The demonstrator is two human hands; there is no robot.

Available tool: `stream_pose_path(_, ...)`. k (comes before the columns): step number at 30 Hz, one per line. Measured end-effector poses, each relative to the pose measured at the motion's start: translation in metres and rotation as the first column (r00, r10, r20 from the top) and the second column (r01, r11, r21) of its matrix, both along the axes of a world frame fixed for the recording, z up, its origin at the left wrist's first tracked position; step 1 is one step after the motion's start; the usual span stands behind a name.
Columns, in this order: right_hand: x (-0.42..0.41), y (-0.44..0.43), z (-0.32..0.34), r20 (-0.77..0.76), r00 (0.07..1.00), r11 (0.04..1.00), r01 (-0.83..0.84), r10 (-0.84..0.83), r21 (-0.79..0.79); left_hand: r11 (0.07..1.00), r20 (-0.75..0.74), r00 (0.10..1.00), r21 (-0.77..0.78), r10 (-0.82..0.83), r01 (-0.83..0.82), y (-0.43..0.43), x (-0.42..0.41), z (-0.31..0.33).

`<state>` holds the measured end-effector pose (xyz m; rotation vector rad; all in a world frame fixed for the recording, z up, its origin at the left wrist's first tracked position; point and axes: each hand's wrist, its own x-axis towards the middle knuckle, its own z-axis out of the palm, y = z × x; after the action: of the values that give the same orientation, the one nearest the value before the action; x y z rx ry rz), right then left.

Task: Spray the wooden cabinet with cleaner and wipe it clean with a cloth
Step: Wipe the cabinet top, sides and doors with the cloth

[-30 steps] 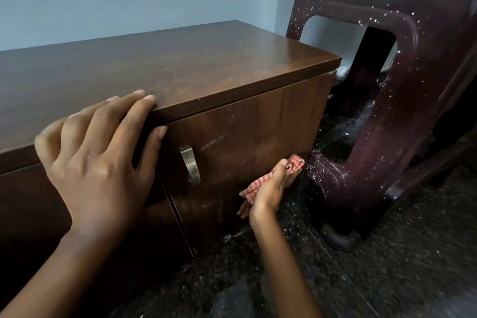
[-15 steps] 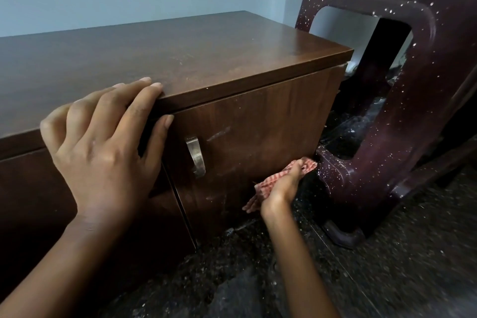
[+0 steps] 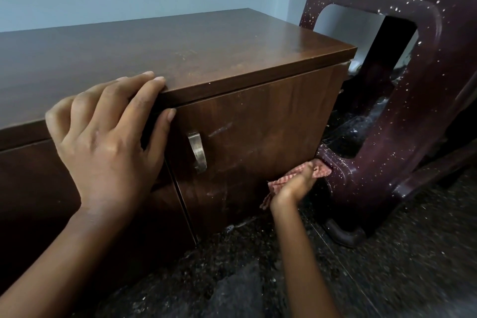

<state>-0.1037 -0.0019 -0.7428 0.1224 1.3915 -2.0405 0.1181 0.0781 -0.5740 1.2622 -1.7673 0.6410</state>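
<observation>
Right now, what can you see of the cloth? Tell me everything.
The cloth is thin red-and-white checked fabric, crumpled. The right hand grips it against the lower right corner of the cabinet front, near the floor. One end pokes past the hand beside the maroon chair; the other trails down on the near side. The hand hides its middle.

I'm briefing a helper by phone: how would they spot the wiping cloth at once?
Start at the brown wooden cabinet. Low at its front right corner, next to the dark chair, the right hand holds the cloth. It is the only red-checked fabric there.
</observation>
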Motion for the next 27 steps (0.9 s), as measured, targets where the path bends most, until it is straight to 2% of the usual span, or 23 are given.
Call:
stream_pose_path(1,0.0,-0.001,0.006,-0.007,0.999,0.999,0.045,-0.045,-0.002,1.0,0.002,1.0,-0.025,0.016,-0.015,0.0,0.001,-0.002)
stream_pose_path(3,-0.001,0.001,0.001,-0.011,0.999,0.994,0.054,-0.054,0.092,0.999,-0.009,1.0,-0.029,0.023,-0.024,-0.001,0.0,0.002)
stream_pose_path(7,-0.008,0.002,-0.055,0.21,0.977,0.973,-0.083,0.037,0.214,0.999,0.012,0.999,-0.036,0.039,-0.038,-0.001,-0.001,-0.001)
stream_pose_path(9,0.001,0.018,-0.037,0.263,0.96,0.96,-0.158,0.095,0.229,0.999,0.023,0.999,-0.038,0.034,-0.033,-0.003,0.0,-0.001)
stream_pose_path(13,0.005,0.025,-0.001,0.128,0.987,0.981,-0.116,0.096,0.157,0.999,0.024,0.999,-0.039,0.032,-0.031,-0.003,0.001,-0.001)
stream_pose_path(15,-0.001,0.018,0.005,0.009,0.999,0.982,-0.053,0.052,0.181,0.999,0.011,1.0,-0.042,0.029,-0.029,-0.003,0.002,-0.001)
stream_pose_path(17,-0.009,0.014,0.002,-0.012,0.999,0.974,-0.033,0.037,0.224,0.997,0.017,0.999,-0.066,0.042,-0.04,-0.002,0.001,-0.001)
stream_pose_path(21,-0.006,0.024,-0.009,0.275,0.958,0.945,-0.166,0.086,0.281,0.993,0.042,0.997,-0.1,0.059,-0.054,-0.003,0.0,-0.002)
stream_pose_path(23,0.005,0.032,-0.009,0.37,0.919,0.935,-0.245,0.14,0.256,0.993,0.042,0.998,-0.106,0.056,-0.051,-0.002,0.001,-0.002)
stream_pose_path(25,0.012,0.036,0.001,0.358,0.918,0.939,-0.263,0.172,0.222,0.993,0.043,0.997,-0.106,0.061,-0.056,-0.002,0.002,-0.002)
stream_pose_path(27,0.009,0.033,0.017,0.286,0.948,0.96,-0.203,0.143,0.194,0.993,0.04,0.997,-0.104,0.06,-0.055,-0.002,0.001,-0.002)
